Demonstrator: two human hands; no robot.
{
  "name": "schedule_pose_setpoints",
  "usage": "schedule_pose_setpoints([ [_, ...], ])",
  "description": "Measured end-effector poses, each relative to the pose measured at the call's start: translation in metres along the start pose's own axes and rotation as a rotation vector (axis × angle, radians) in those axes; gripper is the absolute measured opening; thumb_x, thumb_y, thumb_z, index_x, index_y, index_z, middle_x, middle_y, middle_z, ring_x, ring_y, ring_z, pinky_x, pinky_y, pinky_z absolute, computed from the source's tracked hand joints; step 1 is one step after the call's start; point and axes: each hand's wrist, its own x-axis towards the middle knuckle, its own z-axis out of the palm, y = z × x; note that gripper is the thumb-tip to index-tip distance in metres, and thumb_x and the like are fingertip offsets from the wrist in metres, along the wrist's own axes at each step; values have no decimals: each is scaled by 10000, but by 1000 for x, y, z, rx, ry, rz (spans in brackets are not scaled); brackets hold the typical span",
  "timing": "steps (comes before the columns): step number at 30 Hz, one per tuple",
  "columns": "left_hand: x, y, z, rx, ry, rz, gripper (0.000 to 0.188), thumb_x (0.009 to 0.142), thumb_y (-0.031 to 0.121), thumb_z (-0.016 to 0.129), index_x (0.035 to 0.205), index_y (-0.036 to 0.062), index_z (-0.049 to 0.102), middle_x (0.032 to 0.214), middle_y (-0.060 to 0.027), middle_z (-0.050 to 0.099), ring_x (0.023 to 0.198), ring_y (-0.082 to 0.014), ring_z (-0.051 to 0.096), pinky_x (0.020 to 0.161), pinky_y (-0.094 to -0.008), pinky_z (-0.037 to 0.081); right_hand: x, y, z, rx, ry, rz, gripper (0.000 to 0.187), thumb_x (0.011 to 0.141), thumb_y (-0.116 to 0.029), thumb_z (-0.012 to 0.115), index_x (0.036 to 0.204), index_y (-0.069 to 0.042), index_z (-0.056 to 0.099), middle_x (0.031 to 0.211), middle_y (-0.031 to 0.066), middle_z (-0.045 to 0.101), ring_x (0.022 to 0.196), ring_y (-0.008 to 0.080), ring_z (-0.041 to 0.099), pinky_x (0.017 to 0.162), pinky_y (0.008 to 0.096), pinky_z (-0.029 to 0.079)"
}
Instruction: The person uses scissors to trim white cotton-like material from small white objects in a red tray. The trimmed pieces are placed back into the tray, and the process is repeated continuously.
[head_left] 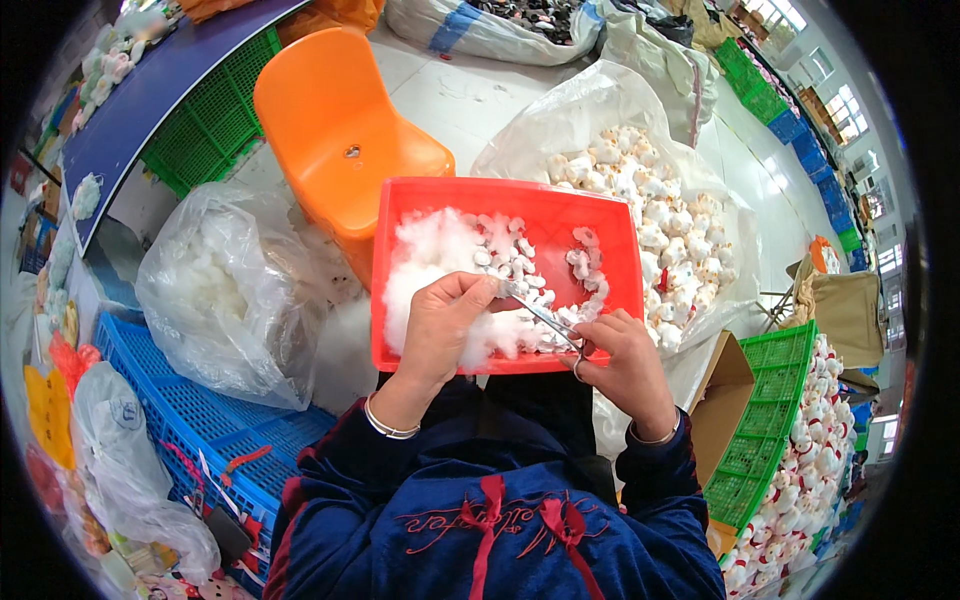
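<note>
My right hand point(627, 362) grips the ring handles of slim metal forceps point(545, 317), which point up and to the left. At their tip my left hand point(440, 318) pinches a small whitish fabric piece point(505, 288), mostly covered by the fingers. Both hands are over a red plastic tray point(382, 300). White fluffy stuffing point(425, 250) fills the tray's left side, under and behind my left hand. Small white-and-grey pieces point(520, 262) lie in the tray's middle, and more of them are by its right side. Whether the forceps' jaws are inside the pinched piece is hidden.
An orange chair point(345, 130) stands beyond the tray. At left, a clear bag of stuffing point(225, 300) rests by a blue crate point(160, 390). To the right are a large bag of white plush pieces point(680, 225), a cardboard box point(722, 400) and a green crate point(770, 420).
</note>
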Motion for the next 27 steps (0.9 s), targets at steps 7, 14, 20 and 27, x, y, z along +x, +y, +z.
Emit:
schedule_pose_setpoints([
  [7,-3,-1,6,75,-26,0,178,1025,112,666,1044,-55,723,1007,-105,759,928,-162,727,871,-291,582,3,2,2,115,-41,-2,290,737,-135,875,971,-25,744,806,75,677,820,263,631,749,378,502],
  [14,-6,6,1,113,-88,-12,186,1033,126,654,1034,-47,722,994,-68,752,889,-118,697,853,-274,570,9,8,-6,305,-247,84,478,680,-270,953,1021,-26,723,844,90,682,858,272,651,798,375,514],
  [20,-7,-3,1,251,-12,127,138,993,78,699,1117,22,673,1002,-13,699,949,-82,645,884,-265,541,10,21,4,394,-242,22,653,619,-318,999,1109,-16,689,987,124,673,944,298,645,848,376,515],
  [27,-9,21,-1,316,-200,86,122,1017,81,671,1068,-30,687,968,-66,722,928,-161,736,852,-283,576,10,21,2,482,-274,70,627,630,-268,997,1119,-18,695,965,94,674,943,246,645,856,344,514],
])
